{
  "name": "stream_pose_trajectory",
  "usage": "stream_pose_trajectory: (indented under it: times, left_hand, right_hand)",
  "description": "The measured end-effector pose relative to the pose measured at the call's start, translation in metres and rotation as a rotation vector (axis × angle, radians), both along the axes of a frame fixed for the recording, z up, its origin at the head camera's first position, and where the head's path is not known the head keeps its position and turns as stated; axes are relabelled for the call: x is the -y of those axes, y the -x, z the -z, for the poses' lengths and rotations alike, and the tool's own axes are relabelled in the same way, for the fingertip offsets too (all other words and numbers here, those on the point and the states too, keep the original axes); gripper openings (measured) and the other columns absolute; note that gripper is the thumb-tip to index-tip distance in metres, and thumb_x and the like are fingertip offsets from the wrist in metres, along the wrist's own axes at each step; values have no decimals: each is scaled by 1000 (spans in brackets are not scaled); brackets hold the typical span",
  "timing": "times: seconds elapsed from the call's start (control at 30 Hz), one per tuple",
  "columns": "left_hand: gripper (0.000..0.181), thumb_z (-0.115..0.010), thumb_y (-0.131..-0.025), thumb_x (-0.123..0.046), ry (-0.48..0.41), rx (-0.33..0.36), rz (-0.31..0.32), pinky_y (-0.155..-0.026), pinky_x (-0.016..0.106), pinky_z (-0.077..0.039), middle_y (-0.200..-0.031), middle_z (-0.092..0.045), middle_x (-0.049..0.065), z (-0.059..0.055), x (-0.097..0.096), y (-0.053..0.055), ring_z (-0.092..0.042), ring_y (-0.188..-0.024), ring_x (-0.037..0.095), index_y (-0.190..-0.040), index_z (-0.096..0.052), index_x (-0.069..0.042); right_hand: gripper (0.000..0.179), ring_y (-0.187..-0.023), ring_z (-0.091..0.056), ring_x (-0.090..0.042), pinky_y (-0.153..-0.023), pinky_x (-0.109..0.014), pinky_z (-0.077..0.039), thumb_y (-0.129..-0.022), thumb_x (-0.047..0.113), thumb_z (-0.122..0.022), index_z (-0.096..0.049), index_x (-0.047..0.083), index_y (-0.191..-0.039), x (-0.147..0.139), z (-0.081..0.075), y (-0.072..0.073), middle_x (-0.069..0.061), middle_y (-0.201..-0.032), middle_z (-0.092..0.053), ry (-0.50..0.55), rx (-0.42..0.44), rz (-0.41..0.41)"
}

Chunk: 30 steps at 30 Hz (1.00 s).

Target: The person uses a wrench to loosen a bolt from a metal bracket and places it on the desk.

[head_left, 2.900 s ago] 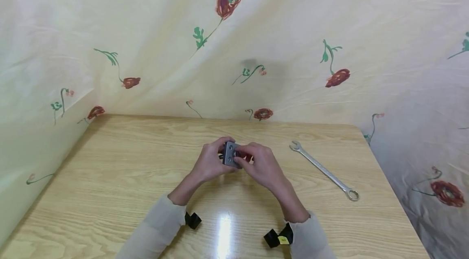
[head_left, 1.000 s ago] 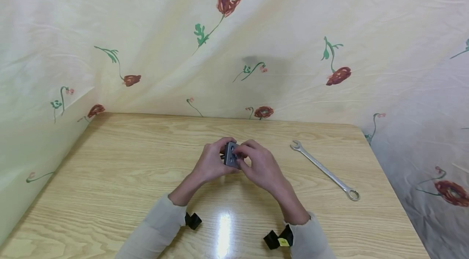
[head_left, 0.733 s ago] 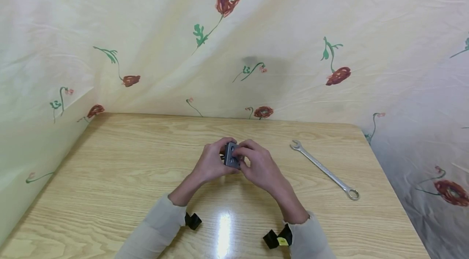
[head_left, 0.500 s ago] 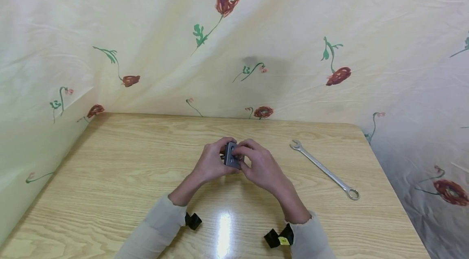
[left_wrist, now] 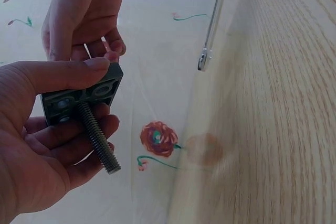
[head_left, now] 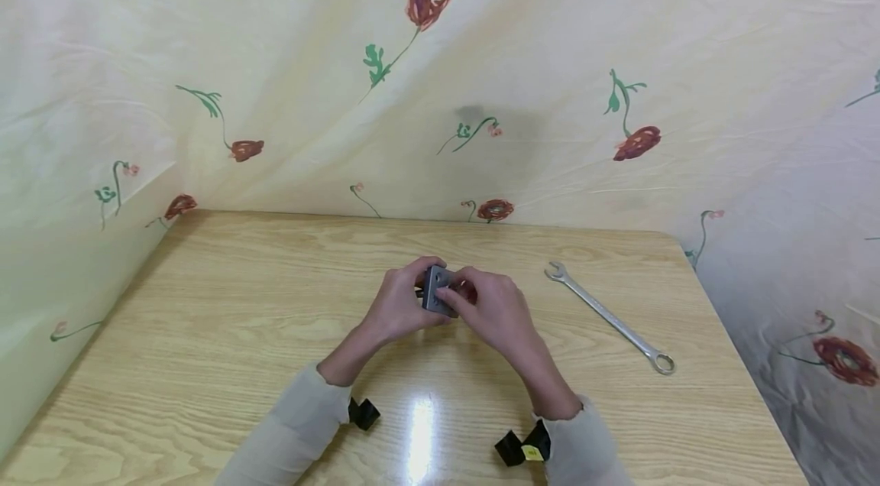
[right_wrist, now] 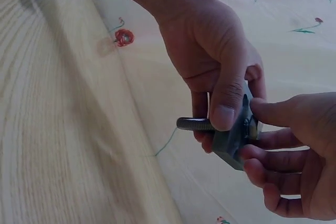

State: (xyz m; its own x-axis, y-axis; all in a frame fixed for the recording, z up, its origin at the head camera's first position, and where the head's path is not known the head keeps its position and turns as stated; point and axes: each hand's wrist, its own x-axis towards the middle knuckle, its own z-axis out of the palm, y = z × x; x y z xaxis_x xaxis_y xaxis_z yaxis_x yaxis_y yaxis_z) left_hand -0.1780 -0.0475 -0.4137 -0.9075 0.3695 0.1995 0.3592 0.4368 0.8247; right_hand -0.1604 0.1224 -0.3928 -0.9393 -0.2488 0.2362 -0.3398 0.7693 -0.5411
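A dark grey rectangular plate with holes (head_left: 431, 301) is held above the table by my left hand (head_left: 395, 306), thumb on one face and fingers behind. In the left wrist view that face looks ribbed, and a long threaded bolt (left_wrist: 100, 140) sticks out of its middle. The right wrist view shows the same bolt (right_wrist: 194, 124) pointing left. On the opposite face a short shiny metal end (right_wrist: 253, 128) shows between the thumb and fingers of my right hand (right_wrist: 310, 150), which pinch it. Part of this end is hidden by the fingers.
A combination wrench (head_left: 608, 318) lies slantwise on the wooden table (head_left: 261, 280), right of my hands. Floral cloth (head_left: 309, 127) hangs behind the table and along its sides. Black wrist cameras sit at both sleeves.
My right fingers have shifted at the plate: the thumb now lies across its face, and the upper hole shows more. The left hand and the wrench stay in place.
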Motion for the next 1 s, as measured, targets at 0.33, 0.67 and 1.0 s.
stream_pose_trajectory:
  times: [0.33,0.67,1.0]
  left_hand:
    - [66,-87,-63,-5,-12,-28,2,-79,35,-59,-111,-70,15,0,1,-2,-71,-97,28,-122,-57,-5]
    - [66,-87,-64,-6,1,-38,10,-79,35,-59,-111,-70,15,-1,2,-1,-71,-97,28,-122,-57,-6]
    - [67,-87,-63,-6,-16,-6,26,-78,31,-58,-109,-70,15,2,0,-1,-72,-97,28,-123,-57,-4]
  right_hand:
    - [19,-71,-62,-12,-60,-20,-44,-84,21,-74,-73,11,-101,2,-2,-4,-1,-84,-71,8,-94,-62]
    - [20,-78,-64,-14,-65,-24,-49,-80,8,-76,-74,13,-99,-1,-2,-5,-2,-95,-70,-48,-195,-143]
    - [18,-85,-66,-13,-73,-28,-55,-74,3,-80,-76,13,-88,-4,-1,-2,-1,-96,-69,-111,-329,-238]
